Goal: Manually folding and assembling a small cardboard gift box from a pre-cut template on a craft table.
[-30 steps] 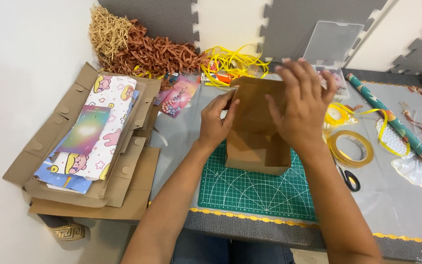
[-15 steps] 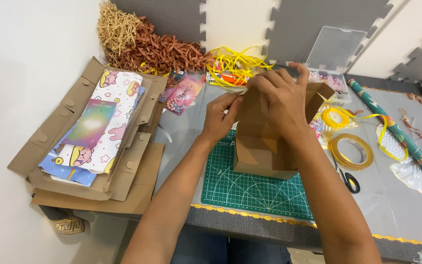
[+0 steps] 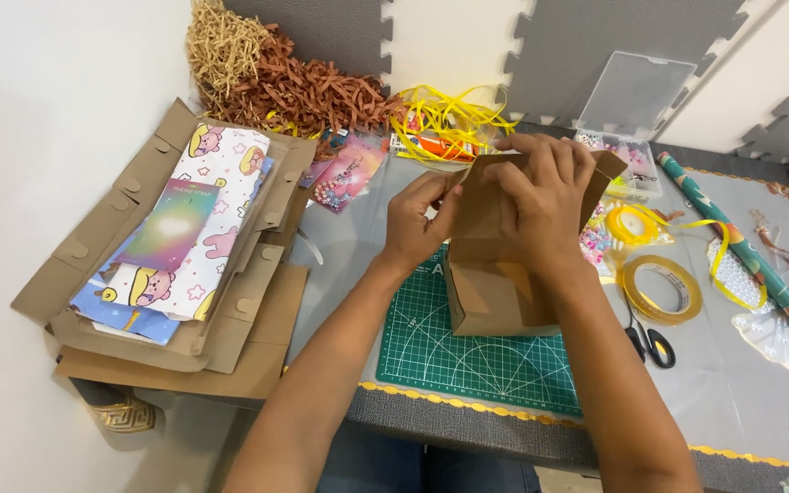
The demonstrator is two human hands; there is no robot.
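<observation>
The person is standing a brown paper bag (image 3: 495,292) upright on the green cutting mat (image 3: 477,365), which is lying near the front edge of the worktop (image 3: 760,402), so the bag's flat base is taking the weight while both hands are working at its top. The right hand (image 3: 541,196) is lying curled over the top edge of the bag, fingers wrapped over the far side and thumb toward the near face, clamping the paper flat. The left hand (image 3: 417,219) is meeting it at the bag's left upper corner, nearly closed, thumb and forefinger pinching the paper there; that pinch looks placed to steady the corner against the right hand's press.

Supplies are sitting within reach around the mat. A tape roll (image 3: 661,289) is lying flat just right of the bag, with scissors (image 3: 650,342) beside it toward the front edge. Yellow ribbon (image 3: 636,224) is trailing behind the tape, and a roll of wrapping paper (image 3: 751,265) is running diagonally toward the right edge. Along the back edge, brown and straw-coloured shredded paper (image 3: 276,78) is heaped by loose yellow strips (image 3: 445,119), and a clear plastic box (image 3: 627,110) is standing open with its lid tipped back. At the left edge, flattened cardboard (image 3: 239,338) is stacked under patterned paper sheets (image 3: 189,228), overhanging the worktop's corner.
</observation>
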